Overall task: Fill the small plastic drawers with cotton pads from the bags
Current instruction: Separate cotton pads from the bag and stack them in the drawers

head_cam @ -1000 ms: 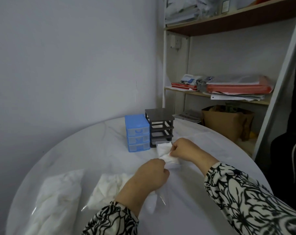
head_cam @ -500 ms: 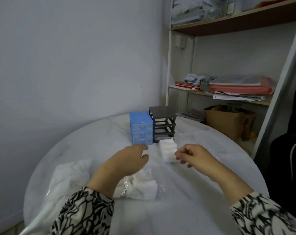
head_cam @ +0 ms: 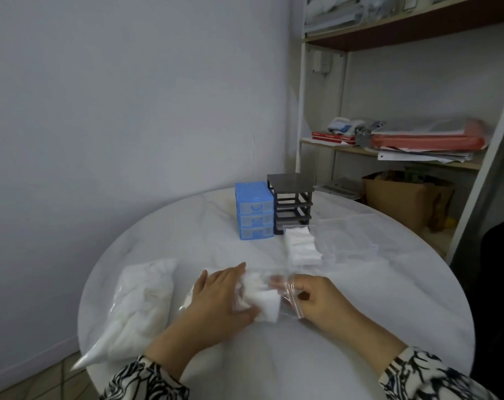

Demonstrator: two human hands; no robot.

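left hand (head_cam: 220,295) flat on cotton pads (head_cam: 262,304) | right hand (head_cam: 317,298) pinches clear bag (head_cam: 288,293)

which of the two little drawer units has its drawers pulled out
The dark grey drawer unit: its slots are bare, with one clear drawer full of cotton pads in front. The blue drawer unit has all three in.

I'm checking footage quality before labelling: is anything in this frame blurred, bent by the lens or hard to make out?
Head view: the shelf post bows from wide-angle distortion; the clear bag between the left hand and right hand is smeared by motion blur; the empty clear drawers nearly vanish against the pale table; lighting is dim, cool and flat, without hard shadows.
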